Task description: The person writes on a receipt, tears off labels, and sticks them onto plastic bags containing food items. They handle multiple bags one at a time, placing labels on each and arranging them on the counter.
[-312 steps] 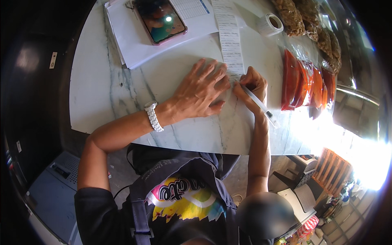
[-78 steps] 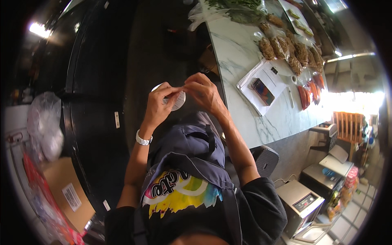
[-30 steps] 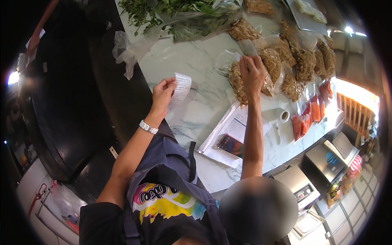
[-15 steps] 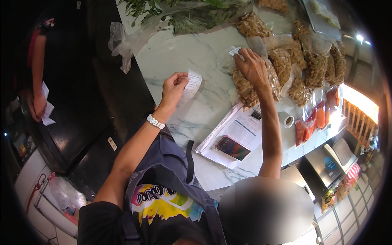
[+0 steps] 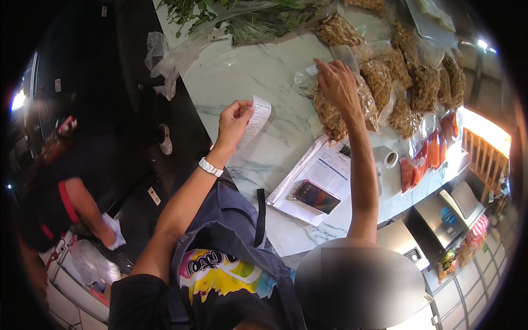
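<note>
My left hand [image 5: 234, 122] pinches a curled white strip of printed paper [image 5: 259, 118] over the marble-patterned table. My right hand [image 5: 338, 85] rests over the near end of a clear plastic bag of brown dried pieces [image 5: 329, 114], its index finger stretched out and nothing visibly gripped. Beside those fingers, a small white label [image 5: 312, 70] lies on the bag's clear plastic. Part of the bag is hidden under my right hand and wrist.
More bags of brown pieces [image 5: 377, 77] crowd the right, beside red-filled packets [image 5: 421, 165] and a tape roll [image 5: 390, 159]. A phone [image 5: 317, 197] lies on papers [image 5: 330, 170]. Leafy greens [image 5: 264, 25] are at the back. Another person [image 5: 82, 198] bends at the left, holding something white.
My right hand's index finger has straightened and lifted away from the label. My left hand still holds the strip. The other person at the left has moved nearer and lower.
</note>
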`<move>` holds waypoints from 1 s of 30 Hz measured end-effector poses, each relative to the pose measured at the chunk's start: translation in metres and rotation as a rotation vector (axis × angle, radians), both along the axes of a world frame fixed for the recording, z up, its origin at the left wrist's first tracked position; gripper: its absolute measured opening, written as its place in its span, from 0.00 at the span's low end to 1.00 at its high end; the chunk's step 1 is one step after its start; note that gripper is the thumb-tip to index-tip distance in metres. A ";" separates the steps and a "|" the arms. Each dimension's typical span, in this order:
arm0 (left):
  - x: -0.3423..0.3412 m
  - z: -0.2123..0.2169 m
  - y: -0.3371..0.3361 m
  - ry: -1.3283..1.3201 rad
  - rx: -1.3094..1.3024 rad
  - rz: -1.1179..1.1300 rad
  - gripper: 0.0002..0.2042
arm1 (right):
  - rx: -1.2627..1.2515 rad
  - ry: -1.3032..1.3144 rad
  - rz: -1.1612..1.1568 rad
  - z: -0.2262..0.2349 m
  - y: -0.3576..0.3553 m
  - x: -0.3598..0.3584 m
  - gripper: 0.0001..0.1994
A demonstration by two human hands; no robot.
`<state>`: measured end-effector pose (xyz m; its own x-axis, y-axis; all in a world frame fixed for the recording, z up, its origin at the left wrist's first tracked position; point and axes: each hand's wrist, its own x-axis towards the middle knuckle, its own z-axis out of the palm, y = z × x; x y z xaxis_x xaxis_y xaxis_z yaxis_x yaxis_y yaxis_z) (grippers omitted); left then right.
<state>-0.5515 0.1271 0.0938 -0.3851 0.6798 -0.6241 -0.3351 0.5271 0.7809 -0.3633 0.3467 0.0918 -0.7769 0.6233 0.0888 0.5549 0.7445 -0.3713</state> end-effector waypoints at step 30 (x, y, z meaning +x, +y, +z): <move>-0.100 0.011 -0.065 0.539 -0.018 0.001 0.09 | -0.210 0.013 -0.739 0.019 -0.205 -0.072 0.36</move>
